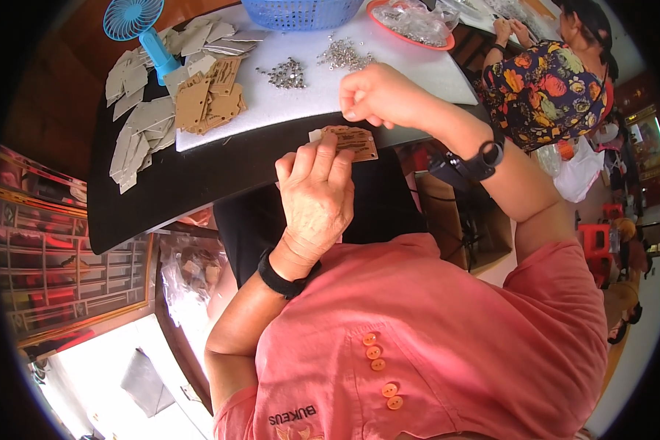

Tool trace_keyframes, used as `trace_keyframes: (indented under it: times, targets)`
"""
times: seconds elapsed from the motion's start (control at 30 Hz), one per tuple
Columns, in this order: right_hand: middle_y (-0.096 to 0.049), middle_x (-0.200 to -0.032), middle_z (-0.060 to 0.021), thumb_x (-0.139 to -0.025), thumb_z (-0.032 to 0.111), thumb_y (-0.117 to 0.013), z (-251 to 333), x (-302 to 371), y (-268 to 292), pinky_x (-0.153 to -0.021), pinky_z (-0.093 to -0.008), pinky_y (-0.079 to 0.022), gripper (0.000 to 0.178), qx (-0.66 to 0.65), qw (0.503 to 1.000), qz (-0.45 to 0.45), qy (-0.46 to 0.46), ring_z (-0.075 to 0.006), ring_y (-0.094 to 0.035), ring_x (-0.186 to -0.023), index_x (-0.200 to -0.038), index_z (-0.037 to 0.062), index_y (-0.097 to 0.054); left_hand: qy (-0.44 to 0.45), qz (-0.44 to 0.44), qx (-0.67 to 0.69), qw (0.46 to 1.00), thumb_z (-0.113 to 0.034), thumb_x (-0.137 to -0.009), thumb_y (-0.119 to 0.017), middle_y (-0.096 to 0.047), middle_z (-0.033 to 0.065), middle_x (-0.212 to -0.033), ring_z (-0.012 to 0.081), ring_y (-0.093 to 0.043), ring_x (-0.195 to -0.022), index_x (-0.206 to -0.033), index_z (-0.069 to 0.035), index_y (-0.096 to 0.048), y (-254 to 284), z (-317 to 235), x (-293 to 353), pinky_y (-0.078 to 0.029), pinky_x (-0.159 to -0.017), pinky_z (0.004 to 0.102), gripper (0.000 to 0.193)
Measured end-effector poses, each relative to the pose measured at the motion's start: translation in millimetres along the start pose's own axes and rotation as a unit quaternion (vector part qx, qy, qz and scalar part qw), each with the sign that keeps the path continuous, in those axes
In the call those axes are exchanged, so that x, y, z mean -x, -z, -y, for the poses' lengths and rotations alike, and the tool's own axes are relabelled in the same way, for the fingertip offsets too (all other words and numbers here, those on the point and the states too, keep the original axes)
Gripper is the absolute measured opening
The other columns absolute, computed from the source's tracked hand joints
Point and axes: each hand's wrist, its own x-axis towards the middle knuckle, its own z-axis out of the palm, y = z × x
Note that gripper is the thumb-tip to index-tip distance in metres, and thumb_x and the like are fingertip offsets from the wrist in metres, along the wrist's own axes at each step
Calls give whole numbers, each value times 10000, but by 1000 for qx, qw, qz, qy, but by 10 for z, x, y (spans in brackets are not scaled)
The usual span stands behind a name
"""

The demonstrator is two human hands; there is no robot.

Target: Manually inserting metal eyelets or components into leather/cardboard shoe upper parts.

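My left hand grips a small brown cardboard card at the table's near edge, with its fingers lying over the card's left part. Print and a small hole show on the card. Just above it, my right hand is closed with thumb and fingertips together; whatever may be between them is too small to make out. Beyond my hands, two heaps of small shiny metal pieces, a darker heap and a paler heap, lie on a white foam sheet. More brown cards are stacked to the left.
Piles of grey cards and a blue fan stand at the left. A blue basket and a red tray with plastic bags sit at the back. Another person in a flowered top works at the far right.
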Motion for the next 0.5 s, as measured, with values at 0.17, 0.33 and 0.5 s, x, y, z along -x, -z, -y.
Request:
trace_keyframes:
  times: [0.17, 0.33, 0.5]
  targets:
    - [-516, -542, 2, -809, 70, -679, -66, 120, -29, -390, -242, -337, 55, -41, 999, 5, -14, -66, -451, -455, -792, 30, -645, -5, -7, -2, 1000, -18, -722, -664, -605, 64, -1182, 257, -558, -980, -1058, -90, -640, -41, 21, 1, -391, -852, 391, 344]
    - [-517, -538, 3, -811, 57, -683, -51, 126, -48, -390, -236, -334, 53, -47, 999, 9, -12, -60, -452, -452, -789, 22, -650, -7, -14, -5, 1000, 0, -703, -662, -608, 48, -1178, 244, -559, -962, -1064, -102, -648, -55, 33, 22, -392, -844, 381, 375]
    - [-509, -517, -7, -805, 43, -674, -116, 42, -26, -387, -246, -330, 66, -100, 994, 33, -31, -71, -441, -422, -774, -3, -639, -18, -16, -13, 1000, 2, -693, -673, -611, 35, -1177, 233, -561, -952, -1066, -116, -656, -57, 59, 21, -390, -832, 372, 391]
